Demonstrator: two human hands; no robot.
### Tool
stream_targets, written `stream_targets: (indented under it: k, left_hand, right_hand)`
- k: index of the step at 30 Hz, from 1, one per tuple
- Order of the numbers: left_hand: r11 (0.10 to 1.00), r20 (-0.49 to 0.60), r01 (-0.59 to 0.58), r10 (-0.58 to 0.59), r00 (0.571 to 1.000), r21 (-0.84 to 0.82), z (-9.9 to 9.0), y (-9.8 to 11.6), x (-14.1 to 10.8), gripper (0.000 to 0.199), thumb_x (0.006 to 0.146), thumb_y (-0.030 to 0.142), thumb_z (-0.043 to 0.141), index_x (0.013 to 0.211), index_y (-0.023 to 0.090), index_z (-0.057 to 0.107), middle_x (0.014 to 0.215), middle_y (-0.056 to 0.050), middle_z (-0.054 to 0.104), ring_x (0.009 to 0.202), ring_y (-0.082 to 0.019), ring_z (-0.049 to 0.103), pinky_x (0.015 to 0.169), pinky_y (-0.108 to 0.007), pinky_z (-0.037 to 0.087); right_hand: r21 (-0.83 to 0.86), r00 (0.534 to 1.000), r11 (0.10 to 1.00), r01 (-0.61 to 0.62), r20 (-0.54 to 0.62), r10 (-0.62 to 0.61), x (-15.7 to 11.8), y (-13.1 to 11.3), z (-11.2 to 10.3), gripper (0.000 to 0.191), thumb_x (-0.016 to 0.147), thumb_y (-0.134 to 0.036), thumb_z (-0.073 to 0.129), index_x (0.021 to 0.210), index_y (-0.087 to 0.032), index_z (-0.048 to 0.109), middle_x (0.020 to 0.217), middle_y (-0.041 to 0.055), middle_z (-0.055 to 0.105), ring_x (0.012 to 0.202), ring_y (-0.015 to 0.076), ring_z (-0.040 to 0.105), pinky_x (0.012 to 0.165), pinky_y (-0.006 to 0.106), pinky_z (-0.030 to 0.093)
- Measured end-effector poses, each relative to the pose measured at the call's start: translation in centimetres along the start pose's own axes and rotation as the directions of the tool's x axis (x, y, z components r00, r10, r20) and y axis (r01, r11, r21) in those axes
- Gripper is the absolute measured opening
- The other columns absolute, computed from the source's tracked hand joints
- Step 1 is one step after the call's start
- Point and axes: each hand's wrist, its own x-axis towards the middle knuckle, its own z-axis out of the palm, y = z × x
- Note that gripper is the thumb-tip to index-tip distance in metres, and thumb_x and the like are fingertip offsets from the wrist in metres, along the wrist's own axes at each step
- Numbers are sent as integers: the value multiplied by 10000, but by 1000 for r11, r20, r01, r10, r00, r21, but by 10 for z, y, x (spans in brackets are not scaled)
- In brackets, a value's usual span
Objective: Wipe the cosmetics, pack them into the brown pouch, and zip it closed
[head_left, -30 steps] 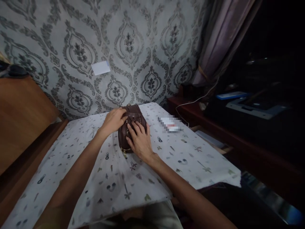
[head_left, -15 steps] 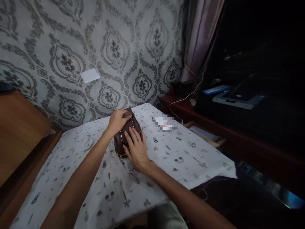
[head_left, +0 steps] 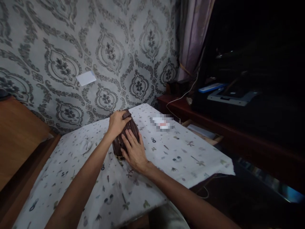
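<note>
A small dark brown bag point(head_left: 117, 148) with a leather-like look and gold-coloured zips lies on a patterned white cloth point(head_left: 164, 162). My left hand point(head_left: 117, 123) is closed around its far end, with the thumb over the brown strap or flap there. Across the bag's near side rests my right hand point(head_left: 136, 153), palm down with fingers spread. Both hands cover much of the bag, so its full shape and whether the zips are done up cannot be made out.
A blurred-out white item point(head_left: 162, 123) lies right of the bag, and a whitish crumpled thing point(head_left: 85, 145) lies left. Beyond the right edge are a drawer point(head_left: 215, 139), a cable point(head_left: 182, 99) and a dark shelf. A wooden panel point(head_left: 21, 133) stands left; wallpaper rises behind.
The view has shifted slightly, so the scene sits a little farther left. Both hands keep their places on the bag, with only slight movement of the fingers.
</note>
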Motion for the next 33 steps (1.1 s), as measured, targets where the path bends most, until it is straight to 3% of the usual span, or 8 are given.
stream_targets:
  k: [9, 19, 23, 27, 33]
  left_hand:
    - [991, -91, -107, 100, 991, -81, 6, -9, -8, 140, 799, 199, 692, 683, 204, 614, 787, -13, 652, 894, -220, 574, 884, -346, 436]
    - [986, -52, -90, 83, 995, -138, 8, -11, -22, 190, 791, 197, 712, 642, 198, 594, 813, -9, 633, 888, -212, 549, 876, -354, 434]
    - [985, -71, -81, 71, 995, -155, -2, -12, -22, 57, 808, 226, 697, 759, 201, 688, 840, -22, 671, 915, -223, 579, 898, -363, 440]
    - [965, -69, -16, -2, 998, -262, -20, -30, -21, 193, 766, 239, 701, 949, 185, 726, 952, -37, 728, 924, -213, 636, 875, -339, 470]
    - [960, 26, 75, -71, 997, -269, -30, -60, -28, 147, 751, 282, 682, 827, 165, 731, 767, -10, 716, 739, -181, 617, 726, -291, 468]
  right_hand:
    - [27, 998, 999, -24, 62, 23, 1, 0, -1, 573, 1002, -360, 525, 1514, -109, 468, 1595, 208, 437, 1521, 308, 347, 1251, 610, 150]
    - [76, 997, 997, -25, 68, 19, 1, 2, -1, 565, 1006, -349, 500, 1511, -99, 464, 1596, 221, 431, 1531, 310, 325, 1253, 618, 125]
    - [79, 998, 997, -18, 61, 13, 0, 3, -3, 564, 1001, -328, 498, 1516, -102, 453, 1599, 219, 427, 1535, 301, 319, 1252, 619, 130]
    - [70, 1000, 998, 8, 15, -9, 2, 1, -7, 532, 1000, -287, 479, 1493, -86, 477, 1580, 213, 458, 1542, 297, 302, 1256, 619, 141]
    - [88, 995, 992, 91, 20, -93, 11, -5, -6, 554, 991, -245, 470, 1521, -85, 447, 1566, 191, 487, 1543, 278, 306, 1263, 585, 203]
